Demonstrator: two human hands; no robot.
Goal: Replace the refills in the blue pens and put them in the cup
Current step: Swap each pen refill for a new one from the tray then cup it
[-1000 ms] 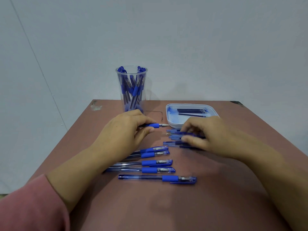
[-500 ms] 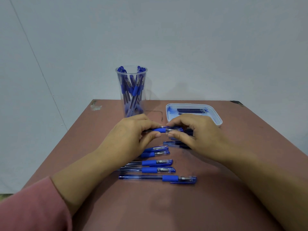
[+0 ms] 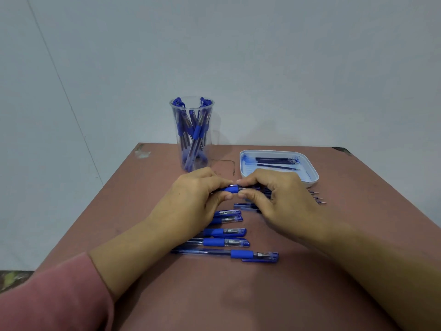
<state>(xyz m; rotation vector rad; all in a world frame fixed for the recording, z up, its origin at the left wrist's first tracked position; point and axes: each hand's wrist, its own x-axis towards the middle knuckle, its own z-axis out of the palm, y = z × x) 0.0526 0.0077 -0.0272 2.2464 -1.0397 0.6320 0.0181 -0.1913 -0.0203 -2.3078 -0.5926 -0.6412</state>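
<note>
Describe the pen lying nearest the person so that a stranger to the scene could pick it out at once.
Start at the brown table and find the row of blue pens lying below the left hand. The nearest pen is the bottom one; it alone shows its full length and reaches furthest right.

Even, diffuse light – moderately bright, no hard hotspots. Pale wall reads flat grey-blue, dimming slightly toward 9 o'clock. Soft shadows only: a faint one right of the clear cup on the wall, a blurred patch on the table at 6 o'clock. Wide-angle distortion – table edges splay outward, forearms balloon at 5 and 7 o'clock. Centre sharp; the sleeve is soft. Slight compression smear.
</note>
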